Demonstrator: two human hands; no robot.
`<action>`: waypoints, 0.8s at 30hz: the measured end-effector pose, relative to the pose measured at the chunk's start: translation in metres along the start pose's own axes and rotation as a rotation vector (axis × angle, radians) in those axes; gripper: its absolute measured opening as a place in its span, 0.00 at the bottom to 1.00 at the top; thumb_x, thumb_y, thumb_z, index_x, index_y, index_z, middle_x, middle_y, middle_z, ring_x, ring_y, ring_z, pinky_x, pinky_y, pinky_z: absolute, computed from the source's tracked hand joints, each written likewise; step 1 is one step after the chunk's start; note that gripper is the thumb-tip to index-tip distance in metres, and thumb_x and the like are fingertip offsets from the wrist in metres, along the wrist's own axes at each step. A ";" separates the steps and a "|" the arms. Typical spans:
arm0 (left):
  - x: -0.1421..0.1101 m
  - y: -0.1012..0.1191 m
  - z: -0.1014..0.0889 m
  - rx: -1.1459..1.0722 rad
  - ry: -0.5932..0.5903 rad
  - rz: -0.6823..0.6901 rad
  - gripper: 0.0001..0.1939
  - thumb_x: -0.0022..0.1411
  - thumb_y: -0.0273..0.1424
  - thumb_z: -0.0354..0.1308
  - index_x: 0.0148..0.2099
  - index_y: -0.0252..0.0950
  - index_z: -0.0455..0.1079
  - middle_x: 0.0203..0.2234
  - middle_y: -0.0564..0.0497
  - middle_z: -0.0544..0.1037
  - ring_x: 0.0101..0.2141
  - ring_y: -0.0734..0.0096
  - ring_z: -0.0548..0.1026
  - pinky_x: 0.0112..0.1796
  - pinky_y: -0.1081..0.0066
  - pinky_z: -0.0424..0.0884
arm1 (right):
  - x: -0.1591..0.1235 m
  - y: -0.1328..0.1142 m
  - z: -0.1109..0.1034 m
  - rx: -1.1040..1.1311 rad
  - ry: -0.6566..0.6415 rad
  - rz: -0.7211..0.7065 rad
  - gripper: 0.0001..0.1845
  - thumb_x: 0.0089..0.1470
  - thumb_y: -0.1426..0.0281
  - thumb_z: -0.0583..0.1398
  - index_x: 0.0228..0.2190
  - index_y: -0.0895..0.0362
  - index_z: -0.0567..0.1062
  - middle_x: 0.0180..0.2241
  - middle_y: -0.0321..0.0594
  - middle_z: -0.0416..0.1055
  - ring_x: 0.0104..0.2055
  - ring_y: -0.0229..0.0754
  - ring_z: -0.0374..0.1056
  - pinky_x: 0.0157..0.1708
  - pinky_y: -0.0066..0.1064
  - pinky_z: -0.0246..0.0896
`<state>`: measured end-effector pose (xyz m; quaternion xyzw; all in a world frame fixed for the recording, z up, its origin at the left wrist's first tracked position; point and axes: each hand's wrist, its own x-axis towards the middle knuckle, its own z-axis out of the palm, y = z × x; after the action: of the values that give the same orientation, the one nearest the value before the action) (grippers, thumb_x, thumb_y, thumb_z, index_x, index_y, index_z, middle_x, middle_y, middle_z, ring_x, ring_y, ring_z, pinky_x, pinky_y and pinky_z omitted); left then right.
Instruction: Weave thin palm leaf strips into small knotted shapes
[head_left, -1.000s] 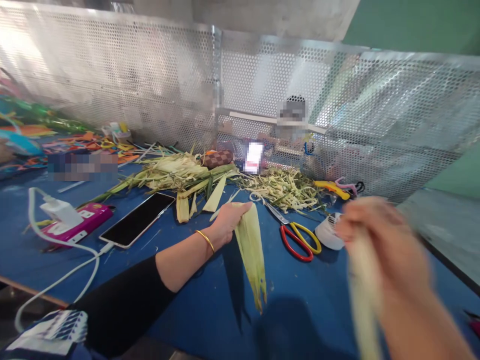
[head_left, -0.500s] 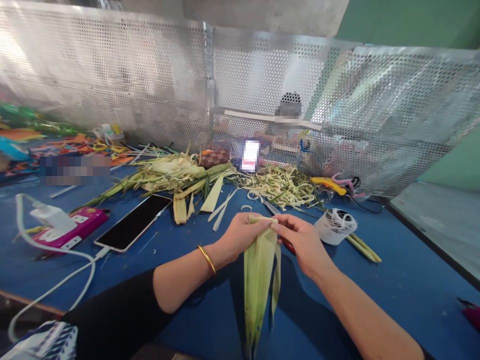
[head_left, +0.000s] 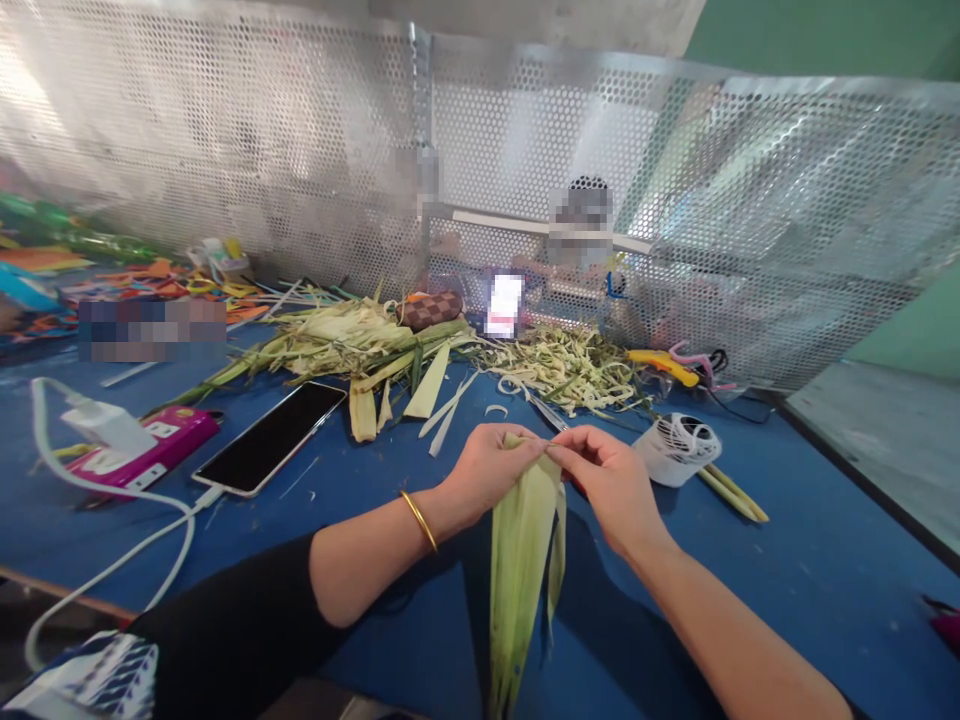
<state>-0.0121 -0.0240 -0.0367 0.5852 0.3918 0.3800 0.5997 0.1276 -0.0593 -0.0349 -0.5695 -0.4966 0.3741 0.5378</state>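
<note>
Pale green corn husks [head_left: 519, 560] hang downward in a bundle over the blue table, their top ends gathered between both hands. My left hand [head_left: 495, 468] pinches the upper edge, thumb lying across the front. At the same top edge, my right hand [head_left: 600, 475] pinches with thumb and forefinger, its fingertips close to the left thumb. Behind the hands lie scissors [head_left: 551, 414], partly hidden by the fingers. A white roll of cord or strip [head_left: 679, 450] stands to the right of my right hand, with two green stalks [head_left: 739, 495] beside it.
A pile of husks [head_left: 337, 345] and a heap of shredded strips [head_left: 570, 368] lie at the back. On the left are a black-screened phone [head_left: 270, 440] and a magenta power strip [head_left: 169, 440] with a white cable. A perforated metal screen [head_left: 315, 150] borders the far edge; a person is behind it.
The husks' top edge, folded over between the thumbs before, now sits more bunched, and the hands are slightly closer together. The camera view has shifted a little.
</note>
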 end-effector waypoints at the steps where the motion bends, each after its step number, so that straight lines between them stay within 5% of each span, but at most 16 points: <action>1: 0.000 0.000 0.000 0.002 0.002 0.004 0.12 0.51 0.39 0.57 0.28 0.34 0.71 0.19 0.53 0.73 0.21 0.75 0.69 0.24 0.75 0.63 | 0.000 0.000 0.000 0.010 0.000 0.011 0.10 0.40 0.63 0.66 0.23 0.57 0.74 0.20 0.33 0.67 0.23 0.35 0.60 0.25 0.28 0.56; 16: -0.001 0.000 0.002 -0.051 0.005 -0.025 0.11 0.50 0.37 0.57 0.26 0.33 0.69 0.17 0.56 0.69 0.19 0.78 0.65 0.22 0.76 0.61 | 0.001 0.004 -0.003 -0.089 -0.047 -0.119 0.09 0.44 0.64 0.63 0.22 0.57 0.72 0.20 0.32 0.65 0.24 0.35 0.59 0.25 0.28 0.54; 24: 0.000 0.002 0.002 -0.062 0.061 -0.017 0.13 0.51 0.40 0.59 0.26 0.34 0.68 0.17 0.56 0.69 0.19 0.78 0.65 0.23 0.76 0.63 | -0.002 0.003 0.004 0.182 -0.027 0.129 0.15 0.35 0.61 0.68 0.25 0.57 0.74 0.23 0.34 0.69 0.26 0.36 0.62 0.28 0.29 0.59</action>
<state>-0.0106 -0.0249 -0.0351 0.5509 0.4030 0.4045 0.6087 0.1241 -0.0601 -0.0384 -0.5437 -0.4301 0.4593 0.5553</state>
